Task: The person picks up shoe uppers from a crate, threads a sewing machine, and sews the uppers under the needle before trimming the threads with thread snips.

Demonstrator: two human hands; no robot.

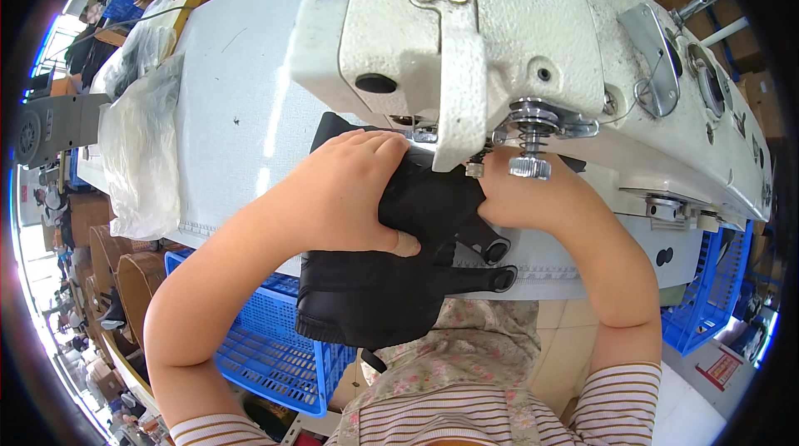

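Note:
My left hand (349,192) lies on top of a black fabric piece (383,288), fingers curled over its upper edge and thumb pressed against its side. My right hand (520,196) grips the same black fabric piece from the right, just under the head of a white industrial sewing machine (499,38). The fabric reaches up beneath the machine's needle area (474,165), which is partly hidden by the machine head. Its lower part hangs over the table's front edge toward my lap. Black straps (491,267) stick out on the right.
The machine stands on a white table (233,121). Crumpled clear plastic bags (137,138) lie at the table's left end. Blue plastic crates (258,346) sit below on the left, and another blue crate (707,296) on the right. Cardboard boxes fill the background.

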